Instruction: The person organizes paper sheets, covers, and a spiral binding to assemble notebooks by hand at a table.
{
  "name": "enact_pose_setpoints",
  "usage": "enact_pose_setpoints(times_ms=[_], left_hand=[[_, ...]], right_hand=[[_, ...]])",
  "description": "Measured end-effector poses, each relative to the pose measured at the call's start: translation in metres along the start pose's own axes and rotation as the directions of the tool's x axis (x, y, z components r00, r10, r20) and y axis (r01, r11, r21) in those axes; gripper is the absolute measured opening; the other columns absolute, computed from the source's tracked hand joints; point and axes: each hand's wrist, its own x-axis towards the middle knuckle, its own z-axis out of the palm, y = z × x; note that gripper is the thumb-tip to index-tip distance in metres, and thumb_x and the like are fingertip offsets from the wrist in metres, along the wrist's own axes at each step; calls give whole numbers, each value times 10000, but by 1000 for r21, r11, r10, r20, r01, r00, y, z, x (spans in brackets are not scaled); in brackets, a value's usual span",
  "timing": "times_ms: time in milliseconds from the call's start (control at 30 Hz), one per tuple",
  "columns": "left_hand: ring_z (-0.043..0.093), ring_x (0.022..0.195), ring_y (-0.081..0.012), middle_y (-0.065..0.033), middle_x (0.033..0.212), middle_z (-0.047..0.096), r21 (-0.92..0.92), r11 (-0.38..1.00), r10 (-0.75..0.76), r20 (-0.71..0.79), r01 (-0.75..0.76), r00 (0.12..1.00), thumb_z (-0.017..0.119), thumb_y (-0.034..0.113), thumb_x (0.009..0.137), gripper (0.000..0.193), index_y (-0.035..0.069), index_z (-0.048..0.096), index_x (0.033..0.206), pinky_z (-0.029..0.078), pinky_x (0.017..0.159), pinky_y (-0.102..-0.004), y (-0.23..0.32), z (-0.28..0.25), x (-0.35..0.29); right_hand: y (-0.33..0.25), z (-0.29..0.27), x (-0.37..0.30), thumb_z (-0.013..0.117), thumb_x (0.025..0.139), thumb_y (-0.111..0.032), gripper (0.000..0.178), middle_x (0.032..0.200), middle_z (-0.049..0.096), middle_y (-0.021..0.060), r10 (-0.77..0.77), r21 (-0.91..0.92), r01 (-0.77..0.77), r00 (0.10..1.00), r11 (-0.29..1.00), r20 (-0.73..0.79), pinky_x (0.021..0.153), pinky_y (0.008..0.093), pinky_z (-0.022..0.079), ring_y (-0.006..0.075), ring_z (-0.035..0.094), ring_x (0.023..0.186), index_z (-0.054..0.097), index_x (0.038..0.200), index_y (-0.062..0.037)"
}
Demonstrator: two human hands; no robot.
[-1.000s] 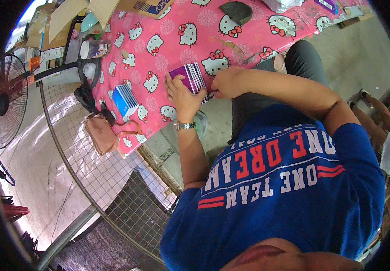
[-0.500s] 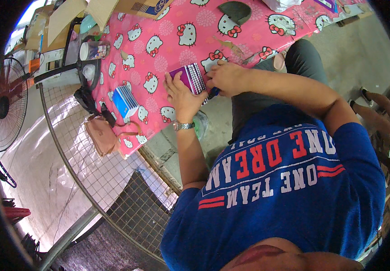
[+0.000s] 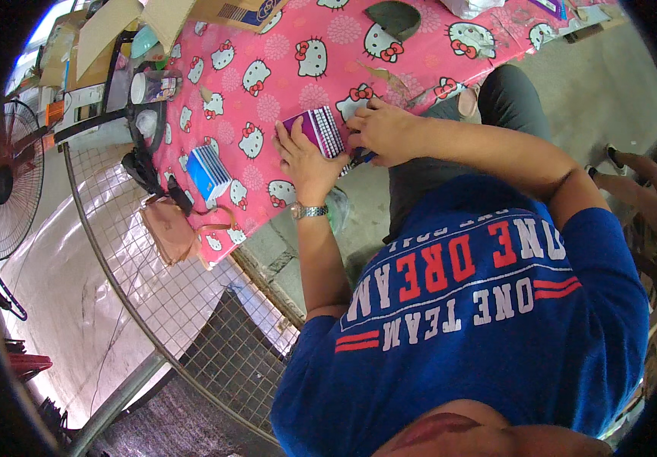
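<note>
Left hand [image 3: 307, 161] unchanged: fingers spread over the purple booklet stack [image 3: 327, 131], thumb at its near edge, likely steadying it. Right hand [image 3: 380, 137] went from a tight fist at the near corner a second ago to bent fingers further up the right side; dark blue item [image 3: 364, 158] by it, can't tell if gripped. Handling seems centred on that side. Stack sits between both hands on the pink tablecloth [image 3: 283, 87].
</note>
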Motion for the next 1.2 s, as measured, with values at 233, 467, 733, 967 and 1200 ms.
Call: enact_pose_setpoints(times_ms=[233,467,733,967,1200], left_hand=[[164,1402,-478,-243,1525,168,-18,999,50,-41,-51,998,859,326,547,1079,109,257,1415,292,1029,-659,-5,4,1],[158,1401,-487,-238,1527,162,-39,997,57,-47,-59,997,862,301,545,1082,124,251,1420,288,1030,-669,-6,4,2],[134,1418,-464,-228,1540,138,-26,999,45,-34,-46,998,861,265,540,1088,115,248,1425,281,1039,-661,-7,5,0],[131,1421,-459,-228,1543,141,-17,1000,26,-10,-26,1000,860,256,538,1080,110,258,1422,289,1036,-650,-3,2,2],[141,1416,-462,-233,1540,147,-13,999,50,-44,-51,998,874,285,531,1088,110,265,1415,297,1026,-654,-7,4,0]], right_hand=[[-2,10,2,774,692,-342,482,1175,551,64,-5,23,5,1000,1000,-25,975,431,374,242,491,1161,635,1118,-166],[-1,5,0,770,705,-346,478,1171,557,72,20,55,-17,998,998,-53,970,438,388,254,499,1161,639,1131,-171],[-17,-20,21,589,834,-280,290,1040,685,151,183,175,-275,892,945,413,845,465,519,328,654,1000,723,1020,-101],[-6,-6,11,612,828,-330,346,1073,679,135,138,162,-185,954,969,266,867,468,502,312,640,1040,707,1055,-87],[-7,2,4,747,727,-344,446,1237,564,56,28,-2,-28,998,1000,56,995,423,380,239,486,1203,668,1118,-146]])
